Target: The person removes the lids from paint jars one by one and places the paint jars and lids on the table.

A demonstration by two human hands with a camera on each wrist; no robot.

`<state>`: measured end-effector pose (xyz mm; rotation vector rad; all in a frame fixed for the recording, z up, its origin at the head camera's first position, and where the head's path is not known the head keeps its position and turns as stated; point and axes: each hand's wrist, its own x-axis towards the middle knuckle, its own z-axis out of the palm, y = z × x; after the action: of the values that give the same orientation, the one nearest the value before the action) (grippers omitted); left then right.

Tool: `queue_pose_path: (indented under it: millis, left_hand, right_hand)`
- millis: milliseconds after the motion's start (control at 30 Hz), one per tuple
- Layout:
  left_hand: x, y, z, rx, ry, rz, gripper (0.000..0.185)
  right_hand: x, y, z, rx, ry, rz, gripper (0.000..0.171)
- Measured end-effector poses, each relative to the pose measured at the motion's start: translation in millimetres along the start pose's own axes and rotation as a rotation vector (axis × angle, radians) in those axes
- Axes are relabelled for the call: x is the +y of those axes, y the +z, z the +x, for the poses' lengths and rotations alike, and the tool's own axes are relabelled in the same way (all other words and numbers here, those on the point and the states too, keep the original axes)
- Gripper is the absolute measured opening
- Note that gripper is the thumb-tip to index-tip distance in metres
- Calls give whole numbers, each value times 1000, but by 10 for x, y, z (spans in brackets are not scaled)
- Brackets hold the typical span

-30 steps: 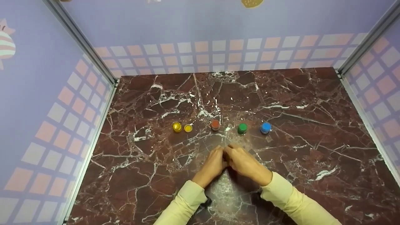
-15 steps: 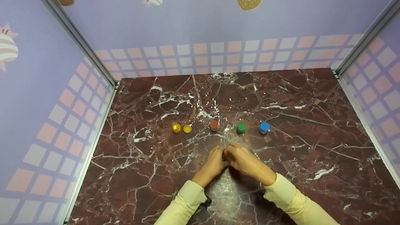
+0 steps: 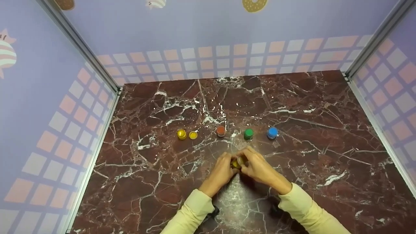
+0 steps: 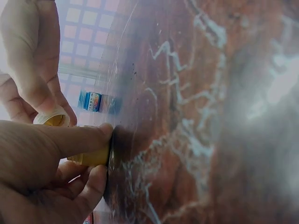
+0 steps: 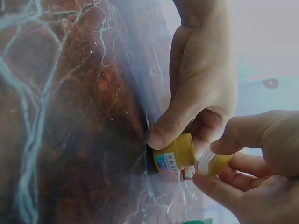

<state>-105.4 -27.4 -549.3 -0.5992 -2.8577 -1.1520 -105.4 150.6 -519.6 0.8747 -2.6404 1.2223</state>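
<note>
A small yellow jar (image 5: 175,154) is pinched between the thumb and curled fingers of the left hand (image 3: 220,172), its base kept against the marble tabletop (image 3: 292,104); in the left wrist view the same jar (image 4: 91,157) is seen under the extended thumb, pressed to the surface. Just beside it, a yellow lid (image 5: 214,164) is held by the curled fingertips of the right hand (image 3: 260,169), slightly apart from the jar's mouth and tilted toward it; in the left wrist view the lid (image 4: 51,117) is shown with its open side turned to the camera. From the head view the two hands are met knuckle to knuckle, with only a glimpse of yellow visible between them (image 3: 236,162). Pale yellow sleeves (image 3: 191,211) are worn on both forearms. Beyond the fingertips, a row of small pots is set across the tabletop: a red-capped jar (image 3: 221,131) nearly straight ahead of the left hand, a green-capped jar (image 3: 248,134) just ahead of the right hand, and a blue-capped jar (image 3: 272,132) further to the right. Well off to the left of the hands, an open yellow pot (image 3: 181,134) is placed with its loose yellow cap (image 3: 193,135) touching or nearly touching it. The tabletop is enclosed by lilac walls (image 3: 227,26) patterned with squares.
</note>
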Motion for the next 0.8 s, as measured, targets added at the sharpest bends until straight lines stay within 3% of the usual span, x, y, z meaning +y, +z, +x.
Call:
queue_pose_path:
  millis: [167, 433, 600, 800]
  left_hand:
    - [1, -10, -16, -15, -13, 5, 34]
    - [-35, -72, -50, -15, -25, 19, 33]
    - [-62, -129, -60, -13, -33, 24, 32]
    - [-120, -185, -116, -3, -39, 10, 33]
  right_hand:
    - [20, -29, -40, 16, 75, 137, 36]
    - [55, -113, -87, -60, 277, 562, 35]
    - [74, -166, -107, -76, 371, 677, 39]
    - [97, -151, -121, -127, 417, 805, 39]
